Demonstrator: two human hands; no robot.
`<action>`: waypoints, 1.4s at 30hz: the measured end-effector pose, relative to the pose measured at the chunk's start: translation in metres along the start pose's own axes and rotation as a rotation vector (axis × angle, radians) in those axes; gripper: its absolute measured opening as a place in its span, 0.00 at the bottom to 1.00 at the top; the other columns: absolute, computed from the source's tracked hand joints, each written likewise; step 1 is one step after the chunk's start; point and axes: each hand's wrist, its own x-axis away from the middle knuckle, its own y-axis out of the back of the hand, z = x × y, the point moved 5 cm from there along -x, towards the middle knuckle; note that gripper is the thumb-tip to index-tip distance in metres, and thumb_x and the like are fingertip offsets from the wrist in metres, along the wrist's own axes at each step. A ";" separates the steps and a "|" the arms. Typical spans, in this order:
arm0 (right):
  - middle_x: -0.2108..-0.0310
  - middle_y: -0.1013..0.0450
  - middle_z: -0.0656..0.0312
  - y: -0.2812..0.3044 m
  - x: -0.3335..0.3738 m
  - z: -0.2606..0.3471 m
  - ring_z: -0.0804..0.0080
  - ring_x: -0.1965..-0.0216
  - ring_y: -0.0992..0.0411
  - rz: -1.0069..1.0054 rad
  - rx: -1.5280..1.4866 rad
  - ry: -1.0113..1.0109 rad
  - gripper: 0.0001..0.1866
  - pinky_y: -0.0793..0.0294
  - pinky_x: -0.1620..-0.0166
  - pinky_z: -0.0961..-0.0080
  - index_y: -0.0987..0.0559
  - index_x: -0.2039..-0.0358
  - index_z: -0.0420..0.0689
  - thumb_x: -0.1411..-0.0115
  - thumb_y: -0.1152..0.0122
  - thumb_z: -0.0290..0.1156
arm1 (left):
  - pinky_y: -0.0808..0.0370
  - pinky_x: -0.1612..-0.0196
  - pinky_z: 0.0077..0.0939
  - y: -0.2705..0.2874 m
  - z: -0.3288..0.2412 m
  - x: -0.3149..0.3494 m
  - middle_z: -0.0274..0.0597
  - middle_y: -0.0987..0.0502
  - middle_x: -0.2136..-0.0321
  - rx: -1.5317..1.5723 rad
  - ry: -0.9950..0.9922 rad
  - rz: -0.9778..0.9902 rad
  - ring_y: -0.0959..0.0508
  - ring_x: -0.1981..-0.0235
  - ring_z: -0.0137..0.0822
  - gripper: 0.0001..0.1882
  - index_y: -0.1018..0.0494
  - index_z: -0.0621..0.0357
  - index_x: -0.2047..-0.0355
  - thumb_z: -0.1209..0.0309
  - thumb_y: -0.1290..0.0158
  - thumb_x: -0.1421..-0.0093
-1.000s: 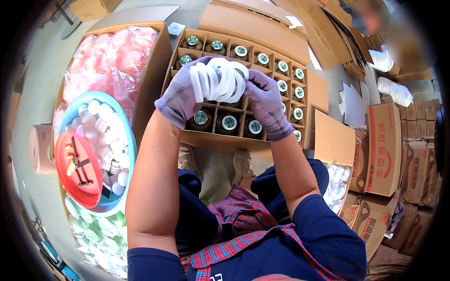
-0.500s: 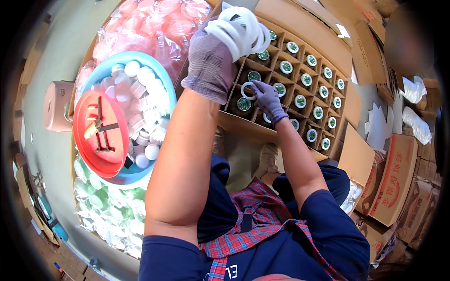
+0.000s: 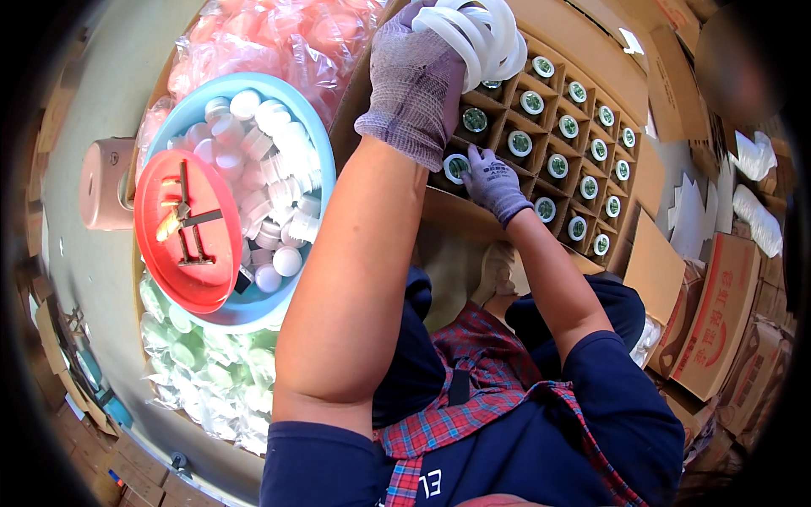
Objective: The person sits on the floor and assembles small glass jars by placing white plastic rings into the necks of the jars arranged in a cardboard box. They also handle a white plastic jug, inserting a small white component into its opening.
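Several white rings hang in a bunch from my gloved left hand, closed round them above the carton's near left side. My gloved right hand is at the near left corner of the divided carton. Its thumb and forefinger are on the edge of a single white ring, which sits round the top of a bottle with a greenish, glassy mouth. Upright bottles fill the cardboard cells, and many have white rings round their tops. One bottle top behind my right hand shows no white ring. My left hand hides part of the far left cells.
To the left, a blue basin holds white caps, with a red dish of small tools on its rim. Bagged pink parts and bagged green parts lie around it. A pink stool stands farther left; cartons are stacked right.
My right hand has brought its ring down onto the near left bottle top. My left hand still holds its bunch of rings. The whole view has shifted slightly.
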 end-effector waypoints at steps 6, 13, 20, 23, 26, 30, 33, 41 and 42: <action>0.56 0.31 0.51 -0.007 0.002 0.018 0.52 0.61 0.25 -0.158 -0.039 0.168 0.24 0.24 0.60 0.59 0.29 0.53 0.49 0.50 0.33 0.36 | 0.27 0.52 0.35 -0.006 -0.009 -0.002 0.43 0.23 0.59 0.002 -0.016 0.039 0.24 0.55 0.43 0.19 0.27 0.53 0.56 0.70 0.41 0.50; 0.61 0.25 0.61 0.075 -0.002 -0.023 0.69 0.57 0.28 -0.469 -1.135 0.074 0.21 0.28 0.54 0.68 0.23 0.53 0.42 0.45 0.38 0.38 | 0.27 0.50 0.33 -0.009 -0.019 0.004 0.42 0.23 0.58 -0.093 -0.106 0.138 0.24 0.54 0.41 0.19 0.27 0.53 0.56 0.72 0.42 0.51; 0.48 0.29 0.56 0.178 0.031 0.009 0.68 0.48 0.29 -0.130 -1.915 0.450 0.24 0.29 0.45 0.70 0.32 0.42 0.36 0.37 0.45 0.31 | 0.25 0.59 0.25 -0.047 -0.002 0.011 0.42 0.28 0.64 0.486 -0.093 0.294 0.25 0.63 0.40 0.18 0.32 0.55 0.54 0.71 0.45 0.46; 0.54 0.25 0.58 0.166 0.020 -0.008 0.70 0.56 0.25 -0.303 -1.837 0.199 0.19 0.25 0.52 0.75 0.27 0.48 0.37 0.38 0.43 0.30 | 0.26 0.59 0.26 -0.038 -0.017 0.011 0.43 0.29 0.65 -0.294 -0.435 0.063 0.25 0.63 0.41 0.17 0.33 0.55 0.53 0.71 0.47 0.44; 0.59 0.23 0.59 0.142 0.006 -0.031 0.71 0.62 0.25 -0.330 -1.553 -0.053 0.18 0.25 0.57 0.74 0.24 0.51 0.37 0.39 0.42 0.32 | 0.27 0.54 0.38 -0.024 0.004 0.007 0.48 0.26 0.59 -0.278 -0.275 0.019 0.25 0.57 0.48 0.20 0.31 0.54 0.51 0.73 0.44 0.47; 0.71 0.21 0.56 0.082 -0.050 -0.075 0.62 0.68 0.23 -0.566 -0.736 -0.170 0.13 0.26 0.63 0.70 0.19 0.61 0.43 0.42 0.42 0.36 | 0.27 0.53 0.42 -0.023 0.005 0.005 0.50 0.25 0.56 -0.129 0.081 -0.044 0.26 0.54 0.53 0.22 0.29 0.54 0.52 0.73 0.42 0.49; 0.69 0.25 0.52 0.063 -0.070 -0.048 0.54 0.67 0.26 -0.689 -0.183 0.002 0.08 0.27 0.60 0.63 0.20 0.66 0.48 0.44 0.42 0.35 | 0.27 0.53 0.40 -0.016 0.003 0.002 0.50 0.25 0.56 -0.158 0.122 0.010 0.26 0.54 0.53 0.21 0.28 0.55 0.52 0.74 0.42 0.49; 0.59 0.27 0.62 0.022 -0.061 -0.036 0.62 0.53 0.31 -0.510 0.293 0.323 0.07 0.31 0.51 0.63 0.20 0.68 0.49 0.48 0.44 0.31 | 0.25 0.55 0.36 0.002 -0.002 -0.001 0.48 0.23 0.58 -0.452 0.279 0.101 0.24 0.56 0.50 0.21 0.27 0.54 0.54 0.76 0.40 0.51; 0.57 0.27 0.62 0.021 -0.059 -0.041 0.62 0.52 0.31 -0.478 0.269 0.337 0.08 0.32 0.49 0.62 0.20 0.66 0.49 0.46 0.43 0.33 | 0.25 0.55 0.36 0.001 -0.003 -0.002 0.48 0.23 0.58 -0.470 0.248 0.097 0.24 0.57 0.50 0.21 0.27 0.54 0.54 0.76 0.40 0.51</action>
